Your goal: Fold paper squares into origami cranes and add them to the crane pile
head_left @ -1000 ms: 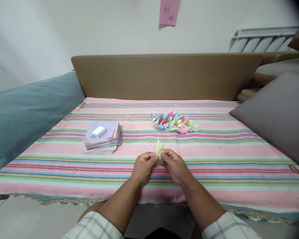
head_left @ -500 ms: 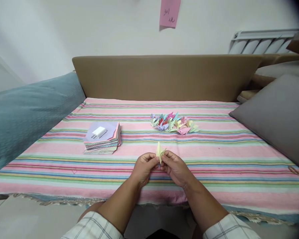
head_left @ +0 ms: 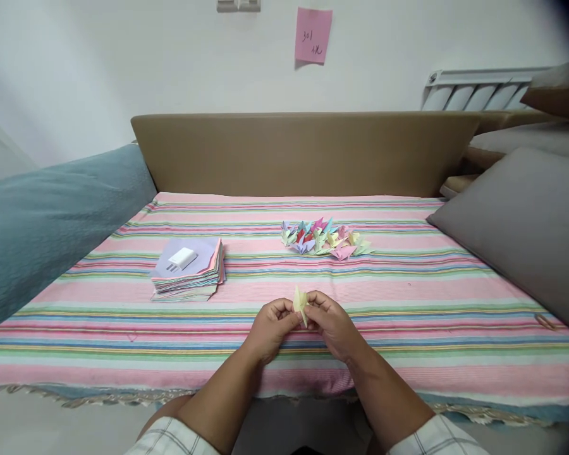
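Note:
Between my two hands is a small pale yellow origami crane (head_left: 300,302), held upright just above the striped cloth. My left hand (head_left: 275,325) pinches its left side between thumb and fingers. On the other side, my right hand (head_left: 329,321) grips it, the thumb pressed against the folded paper. Fingers cover the lower part of the fold. Beyond my hands lies a cluster of several folded paper cranes (head_left: 320,240) in pink, red, purple, blue, green and yellow.
To the left, a stack of coloured paper sheets (head_left: 189,278) bears a white charger plug (head_left: 183,258). Striped cloth (head_left: 384,328) covers the seat. A grey cushion (head_left: 521,221) leans at the right, near a small brown loop (head_left: 545,321). A brown backrest (head_left: 303,155) stands behind.
The view has tilted up a little and shifted right. Both hands still hold the yellow crane, whose right-hand point now sits closer in, by my right fingers.

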{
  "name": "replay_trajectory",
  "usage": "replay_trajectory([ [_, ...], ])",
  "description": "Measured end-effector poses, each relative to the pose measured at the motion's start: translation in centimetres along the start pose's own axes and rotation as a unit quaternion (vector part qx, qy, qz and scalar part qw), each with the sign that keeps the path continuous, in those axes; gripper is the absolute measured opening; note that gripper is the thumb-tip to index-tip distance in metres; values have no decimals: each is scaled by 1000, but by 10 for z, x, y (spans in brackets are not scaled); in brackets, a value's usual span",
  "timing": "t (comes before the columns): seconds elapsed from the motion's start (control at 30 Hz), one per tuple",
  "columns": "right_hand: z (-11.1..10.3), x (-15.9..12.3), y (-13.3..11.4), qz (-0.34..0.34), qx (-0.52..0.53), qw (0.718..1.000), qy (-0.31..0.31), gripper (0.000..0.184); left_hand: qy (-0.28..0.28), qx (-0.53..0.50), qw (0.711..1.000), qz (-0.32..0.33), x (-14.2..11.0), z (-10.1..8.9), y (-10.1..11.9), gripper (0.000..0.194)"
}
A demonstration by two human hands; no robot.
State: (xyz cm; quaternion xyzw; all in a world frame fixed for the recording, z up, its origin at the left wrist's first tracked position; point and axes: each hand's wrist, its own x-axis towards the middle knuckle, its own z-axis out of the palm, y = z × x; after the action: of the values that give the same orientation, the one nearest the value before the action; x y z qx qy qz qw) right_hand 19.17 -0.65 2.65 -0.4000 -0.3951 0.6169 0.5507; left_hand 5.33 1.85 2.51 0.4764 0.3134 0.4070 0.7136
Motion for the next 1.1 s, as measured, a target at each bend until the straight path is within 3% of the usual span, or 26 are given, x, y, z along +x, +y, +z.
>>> replay_trajectory([
  [0.13,-2,1,5,-7,3,1000,-10,28,-18,15,1000,-8,-1,-1,0,26],
  [0.4,2,0,6,-47,-36,998,1,27,6,-9,1000,-18,-2,2,2,27],
  [0.63,1,-1,5,-59,-27,998,6,29,-29,103,994,1,-2,-2,8,27],
  [0.83,3,0,8,-41,-45,997,45,29,-29,80,996,-15,0,-3,2,25],
  [1.1,1,2,7,11,17,999,42,30,-2,70,997,-25,0,1,4,27],
])
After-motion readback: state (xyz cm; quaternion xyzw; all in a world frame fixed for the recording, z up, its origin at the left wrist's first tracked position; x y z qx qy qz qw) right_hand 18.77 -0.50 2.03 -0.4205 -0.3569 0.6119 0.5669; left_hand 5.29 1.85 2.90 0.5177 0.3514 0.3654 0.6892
